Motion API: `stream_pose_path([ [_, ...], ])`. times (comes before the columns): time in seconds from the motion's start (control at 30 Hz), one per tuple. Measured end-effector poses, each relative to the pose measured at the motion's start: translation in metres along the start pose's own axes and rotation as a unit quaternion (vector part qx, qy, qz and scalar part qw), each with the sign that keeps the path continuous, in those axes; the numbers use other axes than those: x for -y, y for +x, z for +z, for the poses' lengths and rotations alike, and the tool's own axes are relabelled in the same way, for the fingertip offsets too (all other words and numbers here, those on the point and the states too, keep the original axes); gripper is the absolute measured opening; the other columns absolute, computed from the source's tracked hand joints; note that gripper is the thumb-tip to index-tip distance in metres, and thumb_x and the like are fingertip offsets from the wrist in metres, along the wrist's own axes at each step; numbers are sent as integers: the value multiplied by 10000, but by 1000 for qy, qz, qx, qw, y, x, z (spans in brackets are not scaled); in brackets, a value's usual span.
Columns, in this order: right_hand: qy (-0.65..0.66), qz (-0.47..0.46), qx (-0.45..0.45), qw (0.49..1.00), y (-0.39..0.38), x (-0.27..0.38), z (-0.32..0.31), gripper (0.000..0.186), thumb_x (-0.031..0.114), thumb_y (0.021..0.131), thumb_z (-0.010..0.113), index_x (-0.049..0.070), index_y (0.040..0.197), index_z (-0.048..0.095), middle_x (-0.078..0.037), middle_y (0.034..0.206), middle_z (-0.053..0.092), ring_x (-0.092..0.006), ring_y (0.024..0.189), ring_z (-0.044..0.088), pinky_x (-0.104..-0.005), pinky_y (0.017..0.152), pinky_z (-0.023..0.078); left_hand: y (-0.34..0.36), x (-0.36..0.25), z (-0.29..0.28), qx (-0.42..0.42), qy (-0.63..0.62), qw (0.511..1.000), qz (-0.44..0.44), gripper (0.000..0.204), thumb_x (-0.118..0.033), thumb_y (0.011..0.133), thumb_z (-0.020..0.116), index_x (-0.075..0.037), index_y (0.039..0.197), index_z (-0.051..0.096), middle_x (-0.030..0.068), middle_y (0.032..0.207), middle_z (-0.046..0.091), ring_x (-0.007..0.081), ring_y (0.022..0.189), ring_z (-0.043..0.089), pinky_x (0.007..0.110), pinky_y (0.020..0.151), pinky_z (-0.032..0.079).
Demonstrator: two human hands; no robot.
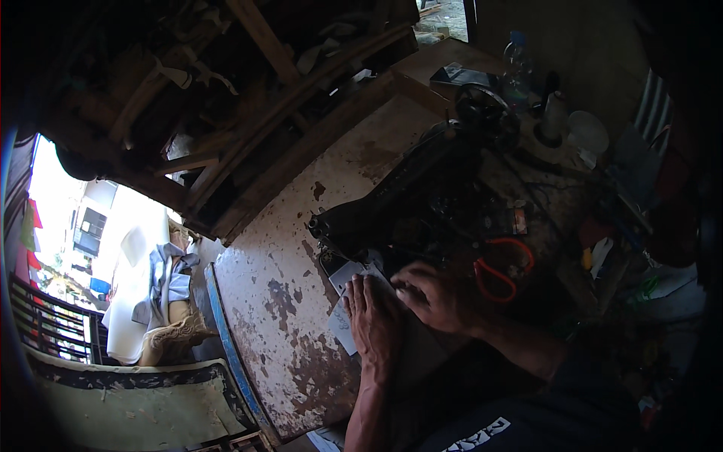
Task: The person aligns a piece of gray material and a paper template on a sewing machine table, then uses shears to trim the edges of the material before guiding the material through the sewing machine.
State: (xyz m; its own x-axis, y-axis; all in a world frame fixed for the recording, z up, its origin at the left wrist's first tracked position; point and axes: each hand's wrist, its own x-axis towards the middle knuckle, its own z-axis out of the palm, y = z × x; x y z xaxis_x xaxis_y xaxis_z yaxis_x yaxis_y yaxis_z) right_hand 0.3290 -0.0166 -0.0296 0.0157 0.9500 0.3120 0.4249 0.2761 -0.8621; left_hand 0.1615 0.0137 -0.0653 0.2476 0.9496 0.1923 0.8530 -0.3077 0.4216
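A black sewing machine stands on a worn table, its needle end close to my fingers. Under that end lies a pale flat piece with a dark marking; whether it is cloth or paper I cannot tell. My left hand rests flat on this piece, fingers stretched toward the needle area. To its right, my right hand is bent, thumb and fingertips drawn together by the piece's right edge. What those fingers hold, if anything, is hidden. Orange-handled scissors lie just beyond my right hand, their blades lost in shadow.
The tabletop has peeling paint and a blue edge. Behind the machine's handwheel stand a clear bottle and a thread cone. Wooden framing rises at the far left. Folded fabric is heaped beside a green-topped surface.
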Motion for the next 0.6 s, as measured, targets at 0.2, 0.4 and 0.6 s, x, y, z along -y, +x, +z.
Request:
stream_pose_path([
  [0.2,-61,-38,-5,997,81,-53,17,242,142,991,651,27,1201,684,-207,1121,710,-376,1025,714,-437,866,585,3,3,3,-17,9,1000,12,513,-198,1016,530,40,1471,509,302,1584,453,442,1514,386,539,1272,262],
  [0.4,-23,-62,-130,989,134,-93,48,298,150,923,683,59,1207,700,-201,1081,743,-397,969,725,-480,864,580,3,-9,6,-21,-2,999,28,489,-196,1039,494,34,1470,516,296,1578,465,443,1509,393,540,1269,266],
  [0.6,-126,-30,88,988,67,-38,24,171,224,960,664,81,1027,730,-156,1029,712,-368,957,704,-475,843,572,-1,8,6,-24,-10,1000,18,537,-224,1026,527,47,1489,496,295,1584,457,437,1520,379,531,1276,257],
])
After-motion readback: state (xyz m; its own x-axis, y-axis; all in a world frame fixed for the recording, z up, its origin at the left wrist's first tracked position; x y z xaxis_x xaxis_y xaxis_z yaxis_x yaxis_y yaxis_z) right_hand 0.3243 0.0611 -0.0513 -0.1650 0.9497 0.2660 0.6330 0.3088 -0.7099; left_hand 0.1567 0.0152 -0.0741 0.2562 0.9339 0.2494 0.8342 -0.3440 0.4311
